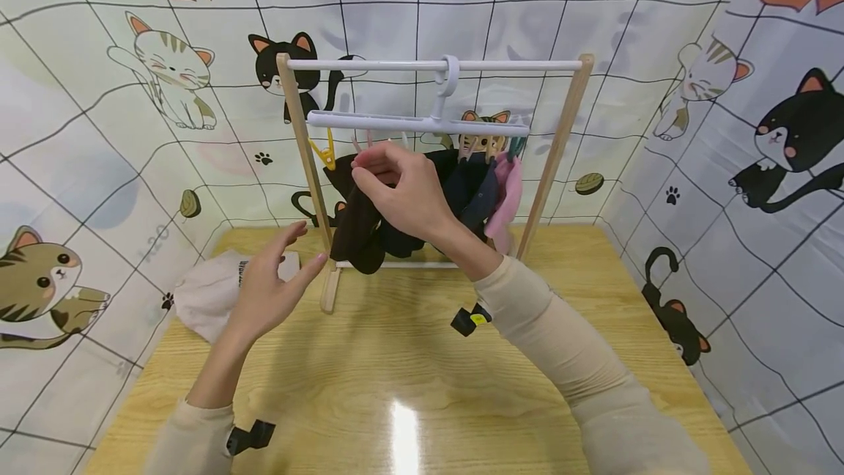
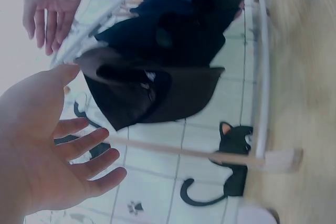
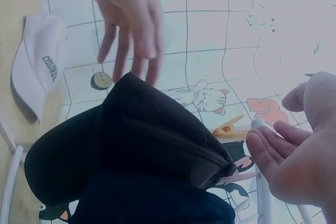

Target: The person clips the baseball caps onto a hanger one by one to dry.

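Several caps hang by clips from a white hanger [image 1: 409, 123]. The dark brown cap [image 1: 359, 229] is leftmost, a navy cap [image 1: 480, 193] farther right and a pink cap [image 1: 506, 193] at the right end. My right hand [image 1: 409, 189] is raised in front of the caps, its fingers loosely bent with nothing between them in the right wrist view. Left of the brown cap is my left hand [image 1: 280, 281], fingers spread and holding nothing. A yellow clip [image 1: 324, 152] sits by the brown cap's upper left edge.
The hanger hooks over the top bar [image 1: 369, 64] of a rack with wooden side posts [image 1: 557, 156]. A pale cap with lettering [image 1: 207, 295] lies on the wooden table [image 1: 395, 365] behind my left hand. Cat-print sheets [image 1: 686, 130] surround the table's back and sides.
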`<state>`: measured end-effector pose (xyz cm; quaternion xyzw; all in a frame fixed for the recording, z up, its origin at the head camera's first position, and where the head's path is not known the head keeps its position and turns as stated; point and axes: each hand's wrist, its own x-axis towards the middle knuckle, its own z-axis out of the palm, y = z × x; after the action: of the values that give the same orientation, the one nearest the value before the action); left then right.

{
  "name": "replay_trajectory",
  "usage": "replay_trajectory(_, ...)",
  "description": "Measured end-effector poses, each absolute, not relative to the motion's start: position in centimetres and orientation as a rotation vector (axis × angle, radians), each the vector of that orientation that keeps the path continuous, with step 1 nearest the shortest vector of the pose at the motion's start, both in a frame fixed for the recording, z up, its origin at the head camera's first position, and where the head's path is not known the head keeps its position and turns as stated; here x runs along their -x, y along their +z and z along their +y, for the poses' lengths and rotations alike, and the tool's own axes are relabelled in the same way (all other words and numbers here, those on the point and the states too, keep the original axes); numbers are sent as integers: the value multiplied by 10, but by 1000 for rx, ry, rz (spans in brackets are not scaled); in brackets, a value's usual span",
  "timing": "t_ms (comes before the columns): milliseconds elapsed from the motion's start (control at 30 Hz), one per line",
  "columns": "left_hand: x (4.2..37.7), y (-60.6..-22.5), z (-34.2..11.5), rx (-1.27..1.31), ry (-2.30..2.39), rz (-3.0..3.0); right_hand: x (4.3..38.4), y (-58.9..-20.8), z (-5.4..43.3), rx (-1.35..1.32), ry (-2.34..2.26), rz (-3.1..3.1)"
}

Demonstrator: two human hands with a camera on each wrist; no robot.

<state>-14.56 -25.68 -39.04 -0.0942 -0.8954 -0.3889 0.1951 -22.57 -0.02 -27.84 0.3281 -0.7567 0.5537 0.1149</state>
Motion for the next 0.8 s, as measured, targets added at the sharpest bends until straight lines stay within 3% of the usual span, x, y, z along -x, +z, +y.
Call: replay_trajectory(800, 119, -445, -376, -172, -959, -2583, 231, -274, -32, -984, 1932, -2233)
